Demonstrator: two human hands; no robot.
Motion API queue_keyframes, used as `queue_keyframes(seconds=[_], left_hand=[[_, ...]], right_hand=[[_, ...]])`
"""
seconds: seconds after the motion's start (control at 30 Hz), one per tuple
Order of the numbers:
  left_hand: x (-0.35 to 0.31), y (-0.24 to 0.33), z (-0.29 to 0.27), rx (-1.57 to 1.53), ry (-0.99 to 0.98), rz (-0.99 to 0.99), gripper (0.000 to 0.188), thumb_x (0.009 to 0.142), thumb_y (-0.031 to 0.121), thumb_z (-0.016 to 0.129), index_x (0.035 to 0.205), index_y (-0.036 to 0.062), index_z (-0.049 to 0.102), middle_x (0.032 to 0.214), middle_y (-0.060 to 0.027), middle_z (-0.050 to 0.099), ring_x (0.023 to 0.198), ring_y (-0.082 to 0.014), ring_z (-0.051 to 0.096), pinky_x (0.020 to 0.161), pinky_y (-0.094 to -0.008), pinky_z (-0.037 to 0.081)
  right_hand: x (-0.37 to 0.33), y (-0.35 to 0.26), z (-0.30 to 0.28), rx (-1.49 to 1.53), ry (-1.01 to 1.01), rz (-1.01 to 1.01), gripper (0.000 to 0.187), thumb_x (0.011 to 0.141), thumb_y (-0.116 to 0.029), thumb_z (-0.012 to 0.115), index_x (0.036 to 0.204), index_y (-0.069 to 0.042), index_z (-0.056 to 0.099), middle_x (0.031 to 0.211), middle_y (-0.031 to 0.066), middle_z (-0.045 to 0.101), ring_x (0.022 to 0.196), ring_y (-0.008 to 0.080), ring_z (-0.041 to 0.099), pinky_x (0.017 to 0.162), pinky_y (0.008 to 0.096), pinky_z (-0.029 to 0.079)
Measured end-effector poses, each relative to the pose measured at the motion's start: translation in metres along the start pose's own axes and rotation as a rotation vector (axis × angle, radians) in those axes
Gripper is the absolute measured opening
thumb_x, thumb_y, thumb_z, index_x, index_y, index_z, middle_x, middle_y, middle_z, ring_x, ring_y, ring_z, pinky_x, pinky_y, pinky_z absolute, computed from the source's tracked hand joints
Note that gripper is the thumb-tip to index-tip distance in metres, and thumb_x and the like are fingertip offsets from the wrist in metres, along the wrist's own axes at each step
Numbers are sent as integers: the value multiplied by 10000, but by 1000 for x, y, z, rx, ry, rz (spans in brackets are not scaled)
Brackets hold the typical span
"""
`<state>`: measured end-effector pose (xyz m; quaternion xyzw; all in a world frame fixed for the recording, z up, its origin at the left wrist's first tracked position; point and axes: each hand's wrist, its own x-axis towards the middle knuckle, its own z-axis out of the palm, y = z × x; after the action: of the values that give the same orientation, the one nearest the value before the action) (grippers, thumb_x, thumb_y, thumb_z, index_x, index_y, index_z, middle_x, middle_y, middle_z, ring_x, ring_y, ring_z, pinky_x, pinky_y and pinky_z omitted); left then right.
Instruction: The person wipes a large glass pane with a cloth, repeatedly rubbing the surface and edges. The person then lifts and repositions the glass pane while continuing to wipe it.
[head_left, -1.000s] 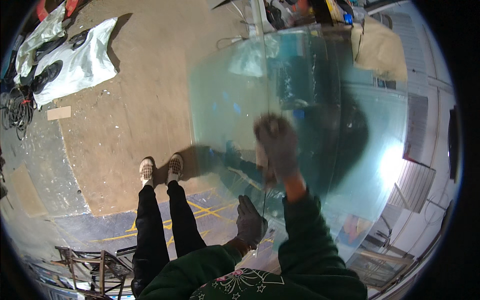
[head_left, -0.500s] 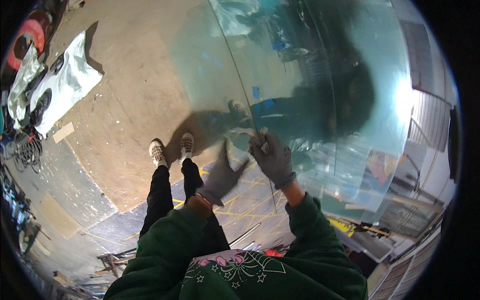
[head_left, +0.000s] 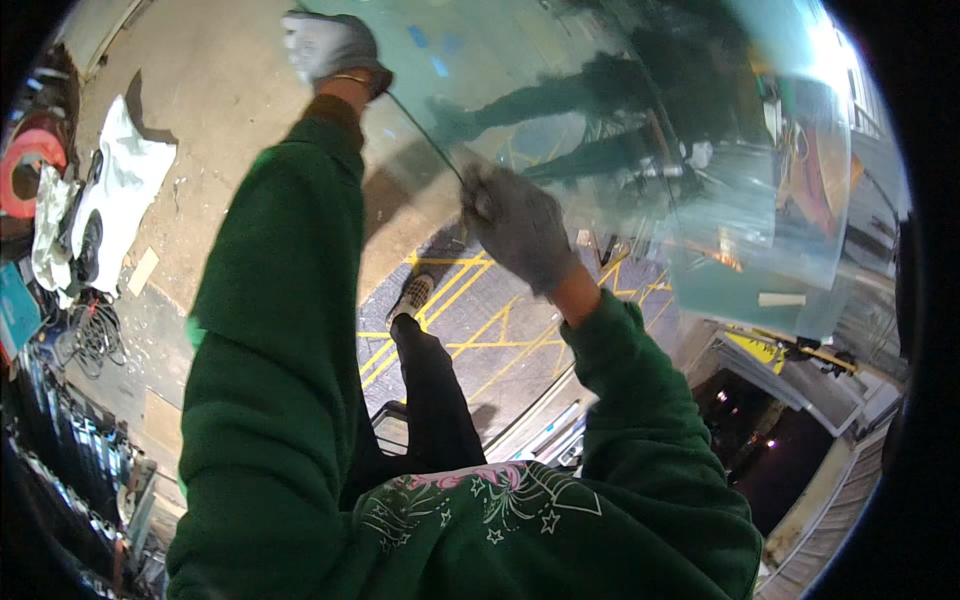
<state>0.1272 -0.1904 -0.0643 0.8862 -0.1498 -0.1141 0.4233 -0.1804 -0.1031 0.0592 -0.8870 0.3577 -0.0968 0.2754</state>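
A large greenish sheet of glass (head_left: 520, 110) stands in front of me and to my right, with its thin edge running between my hands. My left hand (head_left: 335, 48), in a grey work glove, reaches far forward and is closed over the far stretch of that edge; its fingertips are partly hidden. Nearer to me, my right hand (head_left: 515, 225), gloved too, has its fingers wrapped round the near end of the edge. Dark reflections cover much of the pane.
A white plastic sheet (head_left: 118, 185), a red ring-shaped object (head_left: 32, 170) and coiled cables (head_left: 95, 335) lie on the left. Yellow lines mark the grey floor (head_left: 500, 320) near my checkered shoe (head_left: 412, 295). More glass (head_left: 770, 290) stands at the right.
My left hand, open and apart from the glass before, has reached forward and closed on its edge. My right hand stays on the edge. My feet and view have shifted.
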Motion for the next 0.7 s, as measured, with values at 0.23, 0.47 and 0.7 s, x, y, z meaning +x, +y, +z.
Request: queue_keyframes(seconds=[0.23, 0.47, 0.7], left_hand=[[10, 12, -16, 929, -339, 378, 356, 1010, 380, 643, 1159, 63, 704, 1167, -120, 775, 1130, -236, 730, 955, -420, 526], [2, 2, -31, -110, -178, -14, 324, 965, 219, 660, 1159, -36, 703, 1122, -198, 774, 890, -325, 750, 738, -425, 571], [41, -38, -37, -129, -176, -43, 265, 940, 204, 607, 1000, -35, 705, 916, -152, 706, 796, -260, 636, 744, -440, 535]], right_hand=[[-285, 73, -79, -253, -319, 214, 251, 887, -96, 785, 1092, -59, 643, 1170, 143, 722, 1051, 337, 715, 926, 425, 607], [-311, 107, -85, 565, 288, 823, 149, 1028, -117, 734, 1125, -25, 669, 988, 63, 745, 866, 87, 713, 729, 288, 635], [-293, 102, -57, 1678, 443, 926, 542, 1105, -402, 617, 1479, -15, 552, 1300, 89, 690, 1074, 173, 714, 869, 358, 627]])
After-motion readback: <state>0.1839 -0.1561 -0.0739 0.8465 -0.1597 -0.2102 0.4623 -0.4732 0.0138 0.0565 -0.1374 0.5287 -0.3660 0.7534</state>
